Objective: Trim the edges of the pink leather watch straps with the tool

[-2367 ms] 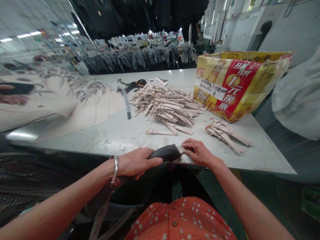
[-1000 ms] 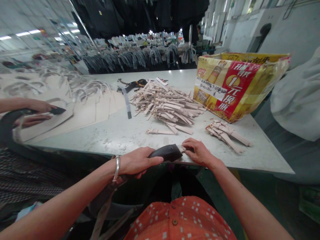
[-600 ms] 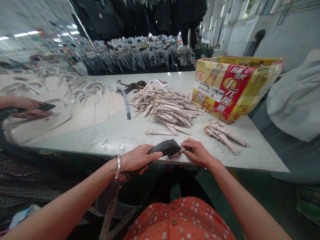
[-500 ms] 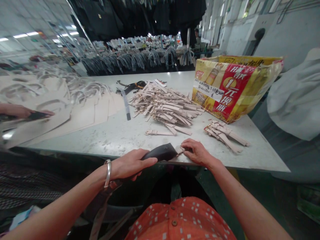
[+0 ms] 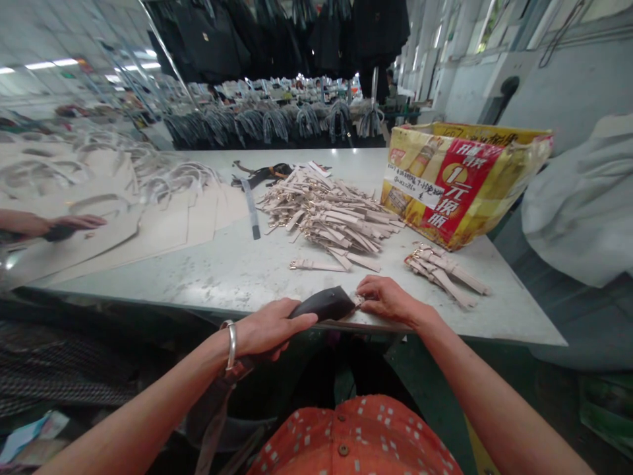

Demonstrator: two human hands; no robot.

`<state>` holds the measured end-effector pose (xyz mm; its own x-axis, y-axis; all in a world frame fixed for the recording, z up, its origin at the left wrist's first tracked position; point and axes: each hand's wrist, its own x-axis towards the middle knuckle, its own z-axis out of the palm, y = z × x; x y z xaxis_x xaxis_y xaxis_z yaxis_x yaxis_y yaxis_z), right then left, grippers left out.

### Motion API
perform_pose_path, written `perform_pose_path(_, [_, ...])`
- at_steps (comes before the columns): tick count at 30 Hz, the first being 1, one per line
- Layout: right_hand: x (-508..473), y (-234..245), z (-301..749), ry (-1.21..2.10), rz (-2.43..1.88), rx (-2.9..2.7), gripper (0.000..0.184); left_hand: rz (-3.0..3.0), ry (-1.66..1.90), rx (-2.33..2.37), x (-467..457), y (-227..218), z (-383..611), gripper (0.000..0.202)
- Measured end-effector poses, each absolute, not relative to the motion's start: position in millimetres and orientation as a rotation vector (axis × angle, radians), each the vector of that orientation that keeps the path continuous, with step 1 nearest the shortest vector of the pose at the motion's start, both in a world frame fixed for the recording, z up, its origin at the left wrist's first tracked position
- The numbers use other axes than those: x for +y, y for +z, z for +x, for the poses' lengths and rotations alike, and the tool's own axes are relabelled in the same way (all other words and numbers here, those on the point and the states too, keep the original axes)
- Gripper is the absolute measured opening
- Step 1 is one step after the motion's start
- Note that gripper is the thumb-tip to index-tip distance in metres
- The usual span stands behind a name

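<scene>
My left hand (image 5: 277,328) is wrapped round a black handheld tool (image 5: 329,303) with a wide, flattened end; its exact kind does not show. The tool points right over the table's front edge, its end close to the fingers of my right hand (image 5: 388,298). Those fingers pinch a small pale strap (image 5: 359,301), mostly hidden by the fingers and the tool. A single buckled strap (image 5: 316,265) lies just beyond, in front of a large heap of pale straps (image 5: 341,214). To the right of my right hand rests a smaller pile of straps (image 5: 445,270).
A yellow and red carton (image 5: 459,191) stands at the table's right. A grey strip (image 5: 251,210) and dark straps (image 5: 262,173) lie left of the heap. Pale bag panels (image 5: 173,224) cover the left side, where another person's hand (image 5: 74,223) works. Black bags (image 5: 277,46) hang behind.
My left hand and the black tool have shifted slightly right, nearer my right hand. The other person's hand at the left has flattened over the panel. The view has tilted a little.
</scene>
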<state>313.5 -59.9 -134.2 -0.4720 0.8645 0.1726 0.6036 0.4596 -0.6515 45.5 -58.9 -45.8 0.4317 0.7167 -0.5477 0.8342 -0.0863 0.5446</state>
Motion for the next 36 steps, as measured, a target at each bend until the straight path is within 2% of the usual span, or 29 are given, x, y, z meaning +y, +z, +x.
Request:
perform_pose_path(6, [-52.1, -131.3, 314.0, 0.587, -1.252, -2.355, 0.015, 1.719, -0.100, 1.344, -61.7, -55.5, 42.8, 0.051])
perform_pose_path(11, [-54.3, -131.2, 317.1, 0.733, -1.248, -2.308, 0.025, 1.692, -0.088, 1.326, -61.5, -58.3, 42.7, 0.050])
perform_pose_path(17, [-63.2, -127.8, 307.0, 0.615, -1.291, -2.277, 0.018, 1.692, -0.063, 1.297, -60.8, -61.3, 44.0, 0.051])
perform_pose_path(26, [-69.3, -134.3, 305.3, 0.504, -1.389, -2.169, 0.020, 1.773, -0.008, 1.227, -62.0, -63.8, 43.7, 0.051])
perform_pose_path(31, [-68.6, -118.6, 350.8, 0.326, -1.571, -1.944, 0.021, 1.716, 0.005, 1.283, -63.0, -63.9, 19.4, 0.049])
perform_pose_path(36, [-67.1, -111.5, 420.4, 0.010, -1.959, -1.687, 0.031, 1.664, 0.095, 1.332, -66.7, -67.0, -9.9, 0.047])
